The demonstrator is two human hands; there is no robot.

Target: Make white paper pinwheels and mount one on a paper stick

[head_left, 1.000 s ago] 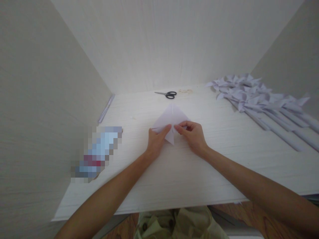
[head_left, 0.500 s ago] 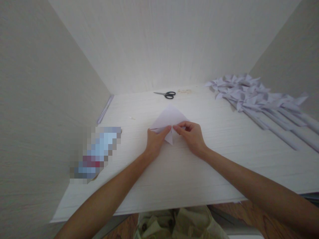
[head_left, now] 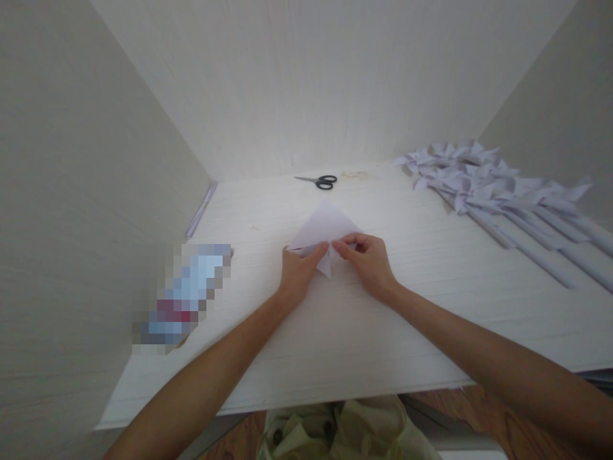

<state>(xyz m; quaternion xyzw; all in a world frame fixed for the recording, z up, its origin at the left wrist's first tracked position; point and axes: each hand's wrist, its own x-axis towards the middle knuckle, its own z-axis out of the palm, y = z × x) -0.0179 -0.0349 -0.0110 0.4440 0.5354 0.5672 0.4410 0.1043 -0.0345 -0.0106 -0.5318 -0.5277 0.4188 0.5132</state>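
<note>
A pale sheet of paper (head_left: 327, 222), its far corner pointing to the back wall, is held just above the table's middle. My left hand (head_left: 301, 267) grips its left side, thumb pressed on the near part close to the centre. On the other side my right hand (head_left: 370, 263) pinches the paper between thumb and forefinger, the two thumb tips almost meeting. A small pointed flap hangs toward me below the thumbs. The fingers under the sheet are hidden.
Scissors (head_left: 317, 182) with black handles lie behind the paper. Several paper pinwheels (head_left: 479, 179) with rolled stems are piled at the right. Thin paper rolls (head_left: 201, 209) lie along the left wall. A blurred-out object (head_left: 191, 291) is at the left. Walls enclose the white table (head_left: 345, 358).
Both hands keep their grip on the paper, with hardly any movement. The whole view has shifted very slightly.
</note>
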